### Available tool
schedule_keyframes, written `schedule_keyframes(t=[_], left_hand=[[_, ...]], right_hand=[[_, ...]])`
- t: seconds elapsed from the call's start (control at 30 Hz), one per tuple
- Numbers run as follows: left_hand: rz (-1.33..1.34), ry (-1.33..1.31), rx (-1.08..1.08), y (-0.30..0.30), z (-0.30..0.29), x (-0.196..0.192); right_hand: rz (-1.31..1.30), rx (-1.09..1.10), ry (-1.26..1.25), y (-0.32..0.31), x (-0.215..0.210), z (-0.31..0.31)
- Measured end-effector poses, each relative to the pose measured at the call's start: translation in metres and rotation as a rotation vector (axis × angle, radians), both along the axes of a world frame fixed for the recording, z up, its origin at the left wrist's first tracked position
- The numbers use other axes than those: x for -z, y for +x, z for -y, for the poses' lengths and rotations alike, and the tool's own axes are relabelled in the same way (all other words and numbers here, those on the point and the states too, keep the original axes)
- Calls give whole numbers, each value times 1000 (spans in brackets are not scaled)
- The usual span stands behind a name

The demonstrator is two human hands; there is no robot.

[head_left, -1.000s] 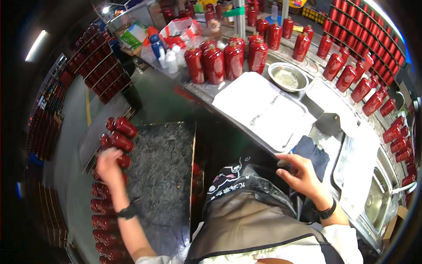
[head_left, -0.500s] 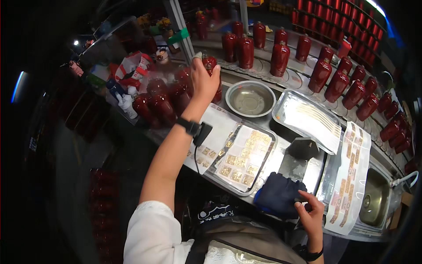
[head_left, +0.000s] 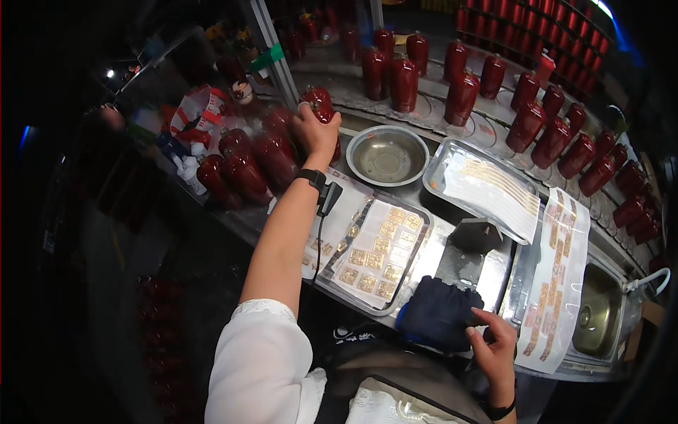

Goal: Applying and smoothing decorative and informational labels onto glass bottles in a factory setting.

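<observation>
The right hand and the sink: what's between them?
In the head view, a long brown-patterned white sheet lies between the right hand and the sink.

No readable text, white lettering (head_left: 353,333) on dark apron (head_left: 364,355), partly hidden.

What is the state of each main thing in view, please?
Left hand: bent at a glossy dark red bottle, grip unclear
Right hand: open
Dark blue fabric bundle: crumpled
Round silver metal bowl: uncovered
Glossy dark red bottles behind the bowl: upright
Rectangular silver metal tray: uncovered, bearing gold squares
Long white patterned sheet: spread out
Curved white faucet: no flow visible
</observation>
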State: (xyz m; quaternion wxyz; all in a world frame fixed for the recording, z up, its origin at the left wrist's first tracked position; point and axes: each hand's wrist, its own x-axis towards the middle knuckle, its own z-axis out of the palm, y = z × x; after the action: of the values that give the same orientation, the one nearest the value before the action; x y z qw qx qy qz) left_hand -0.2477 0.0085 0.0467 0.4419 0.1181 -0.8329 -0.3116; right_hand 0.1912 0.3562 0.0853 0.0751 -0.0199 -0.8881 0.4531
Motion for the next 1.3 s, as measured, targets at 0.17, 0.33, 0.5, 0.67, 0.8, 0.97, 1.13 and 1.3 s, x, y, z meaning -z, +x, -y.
schedule_keyframes(t=[0.17,0.33,0.5,0.67,0.8,0.97,1.13,1.3], left_hand=[[-205,-95,143,18,7,-32],[-223,-64,418,96,-25,-101],[88,618,1138,215,-39,-156],[609,1011,1467,271,-77,-146],[813,1004,1412,300,-109,-127],[1095,956,1669,301,-120,-95],[1146,1080,1512,302,-145,-46],[1148,752,1461,281,-177,-47]], right_hand=[[-45,87,9,27,3,-4],[-31,187,-32,53,4,6],[-123,97,86,38,-9,26],[-467,-95,263,7,-31,50],[-397,-132,264,15,-17,54],[-331,-62,-97,35,14,56],[-177,-21,-8,44,22,47],[-83,101,131,32,7,37]])
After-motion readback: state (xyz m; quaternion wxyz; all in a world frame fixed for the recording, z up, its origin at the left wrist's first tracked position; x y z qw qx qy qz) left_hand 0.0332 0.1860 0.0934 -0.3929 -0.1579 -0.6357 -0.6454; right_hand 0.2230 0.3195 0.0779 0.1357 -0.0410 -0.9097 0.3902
